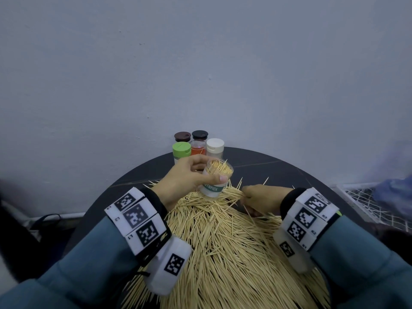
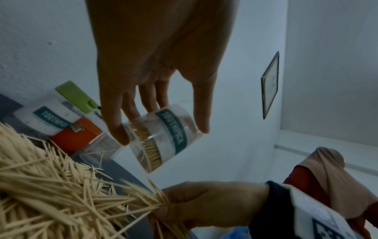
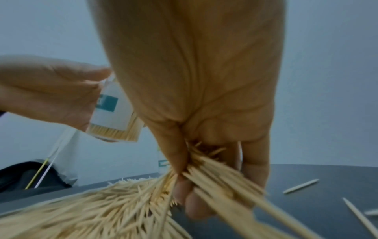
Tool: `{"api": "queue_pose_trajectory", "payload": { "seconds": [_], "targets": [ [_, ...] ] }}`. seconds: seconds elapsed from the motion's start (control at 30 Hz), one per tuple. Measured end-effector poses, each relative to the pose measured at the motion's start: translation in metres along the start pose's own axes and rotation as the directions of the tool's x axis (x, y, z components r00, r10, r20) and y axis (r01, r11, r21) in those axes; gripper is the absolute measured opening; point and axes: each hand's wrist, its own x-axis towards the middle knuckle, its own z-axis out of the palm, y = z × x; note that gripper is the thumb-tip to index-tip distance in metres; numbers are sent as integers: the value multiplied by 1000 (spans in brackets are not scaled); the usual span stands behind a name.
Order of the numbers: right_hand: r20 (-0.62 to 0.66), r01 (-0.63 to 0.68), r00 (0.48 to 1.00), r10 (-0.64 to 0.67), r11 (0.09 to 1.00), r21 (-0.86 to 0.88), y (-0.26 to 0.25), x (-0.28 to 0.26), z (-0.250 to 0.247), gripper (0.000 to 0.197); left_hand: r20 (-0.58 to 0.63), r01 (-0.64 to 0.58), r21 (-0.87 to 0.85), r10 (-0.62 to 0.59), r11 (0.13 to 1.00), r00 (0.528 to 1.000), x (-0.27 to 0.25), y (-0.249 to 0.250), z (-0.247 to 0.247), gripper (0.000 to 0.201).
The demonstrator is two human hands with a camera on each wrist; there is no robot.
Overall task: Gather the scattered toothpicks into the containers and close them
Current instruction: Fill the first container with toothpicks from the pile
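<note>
**Both hands busy over the toothpick heap**

Pale wall (image 1: 200,63) is filling the background, and a dark round table (image 1: 278,168) is standing against it, most of its top lying under a heap of loose toothpicks (image 1: 223,241).

At the far edge five lidded containers (image 1: 198,143) are standing close together — brown, black, green, orange-red and white tops.

The left hand (image 1: 189,175) is reaching forward above the heap, wrist raised, holding an open container (image 1: 217,179) clear of the table and tilting it toward the right hand. Its thumb is lying across the label side and its fingers (image 2: 120,129) are curling round the far side, so the clear wall is sitting between them. Upright toothpicks are packing the container, tips showing at the mouth.

The right hand (image 1: 260,197) is lying low on the far right part of the heap, palm down. Its fingers (image 3: 175,155) are pressing together round a bundle of toothpicks (image 3: 214,174) — the sticks are fanning out on both sides of the grip.

A few stray toothpicks (image 3: 300,186) are lying apart on bare tabletop. The right wrist view is blurred, and the hand is covering much of the held container there. Wrist bands are hiding parts of the heap in the head view.
</note>
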Motion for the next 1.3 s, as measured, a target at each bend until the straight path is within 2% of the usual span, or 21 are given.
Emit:
{"api": "queue_pose_trajectory", "payload": {
  "seconds": [0.13, 0.3, 0.43, 0.5, 0.57, 0.63, 0.77, 0.87, 1.0, 1.3],
  "targets": [
    [-4, 21, 1000, -21, 989, 148, 2, -1, -6, 32, 0, 0, 1, 0, 1000, 1000, -1, 1, 1, 67],
    [61, -6, 998, -14, 949, 315, 2, 1, -3, 25, 5, 8, 4, -8, 1000, 1000, -1, 0, 1, 51],
    [71, 10, 996, -59, 833, 554, 4, 3, -4, 32, -15, 3, 6, -2, 1000, 1000, -1, -1, -1, 52],
    [12, 67, 995, -95, 776, 627, 5, 4, -6, 32, -29, -3, 0, 3, 1000, 1000, -1, -1, -2, 57],
    [-30, 85, 995, -93, 676, 732, 6, 5, -9, 28, -49, -7, -16, 6, 1000, 999, 0, -1, -4, 55],
    [-40, 109, 992, -121, 646, 756, 9, 5, -12, 25, -73, -8, -30, 6, 1000, 997, 0, 0, -5, 49],
    [74, 73, 983, -166, 732, 677, 15, 0, -15, 26, -111, -18, -33, 15, 999, 994, 1, 0, -7, 38],
    [133, 48, 978, -160, 794, 606, 16, -4, -16, 28, -113, -19, -29, 16, 999, 993, 2, 0, -7, 37],
    [127, 51, 979, -158, 798, 600, 17, -7, -21, 28, -120, -14, 1, 14, 1000, 993, 3, -4, -8, 45],
    [189, -10, 975, -115, 833, 553, 23, -9, -25, 27, -99, -6, 14, 7, 1000, 995, 5, -6, -8, 50]
  ]
}}
